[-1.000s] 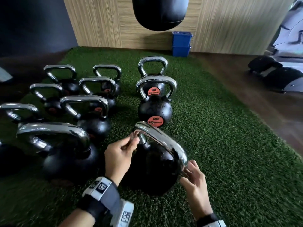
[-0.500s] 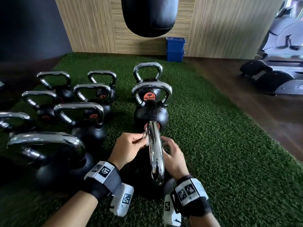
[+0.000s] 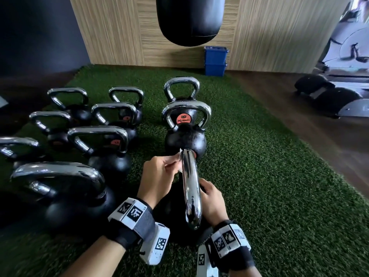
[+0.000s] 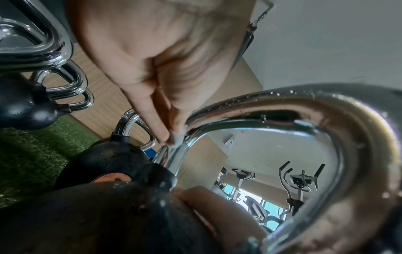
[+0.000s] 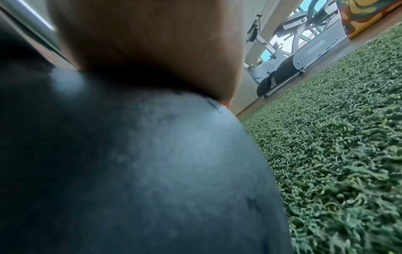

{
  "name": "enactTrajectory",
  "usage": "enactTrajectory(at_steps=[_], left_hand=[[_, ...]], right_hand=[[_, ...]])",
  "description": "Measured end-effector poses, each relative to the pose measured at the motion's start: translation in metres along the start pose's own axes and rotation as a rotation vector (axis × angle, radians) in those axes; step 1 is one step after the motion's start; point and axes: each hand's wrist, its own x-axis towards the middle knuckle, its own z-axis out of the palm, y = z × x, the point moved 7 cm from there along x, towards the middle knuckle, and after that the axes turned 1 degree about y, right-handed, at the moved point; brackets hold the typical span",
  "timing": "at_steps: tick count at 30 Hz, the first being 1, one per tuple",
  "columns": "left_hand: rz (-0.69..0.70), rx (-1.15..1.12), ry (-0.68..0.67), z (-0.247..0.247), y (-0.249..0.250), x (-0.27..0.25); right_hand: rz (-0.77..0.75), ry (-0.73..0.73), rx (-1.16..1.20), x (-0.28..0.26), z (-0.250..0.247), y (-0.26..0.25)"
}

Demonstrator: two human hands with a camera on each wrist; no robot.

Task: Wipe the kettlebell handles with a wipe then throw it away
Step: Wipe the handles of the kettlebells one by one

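While your left hand pinches the wipe, its fingers are drawn narrow round the small white wad and press it against the far end of the chrome handle of the nearest kettlebell. In the left wrist view the fingertip and thumb meet on the wipe right where the handle bends down toward the black body; droplets sit on the chrome.

Your right hand lies on the kettlebell's right shoulder, just beside the handle. Its fingers wrap over the black body and out of sight, so you cannot tell from these views how far they curl. The right wrist view shows only blurred skin against the dark ball.

The handle runs edge-on, straight away from you. Touching or nearly touching its far end stands a second kettlebell with an orange label, and a third stands behind that one. Left of the nearest kettlebell, more kettlebells stand in rows. All sit on green turf.

Beyond the kettlebell, a blue bin stands against the wood-panelled wall, with a black punch bag hanging above. Exercise machines stand to the far right of it.
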Motion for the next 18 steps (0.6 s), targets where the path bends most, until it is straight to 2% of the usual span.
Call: enactTrajectory(at_steps=[4,8,12,18], left_hand=[[0.063,-0.091,0.052,-0.008,0.009,-0.005],[0.149,-0.122,-0.005,-0.016,0.021,-0.030],[0.136,-0.091,-0.067,-0.025,0.032,-0.028],[0.173,-0.058,-0.080,-0.031,0.050,-0.048]], right_hand=[[-0.006,0.009,0.002,0.001,0.000,0.004],[-0.010,0.004,0.005,0.002,0.000,0.004],[-0.018,0.015,0.021,0.003,0.001,0.005],[-0.020,0.016,0.023,0.003,0.001,0.007]])
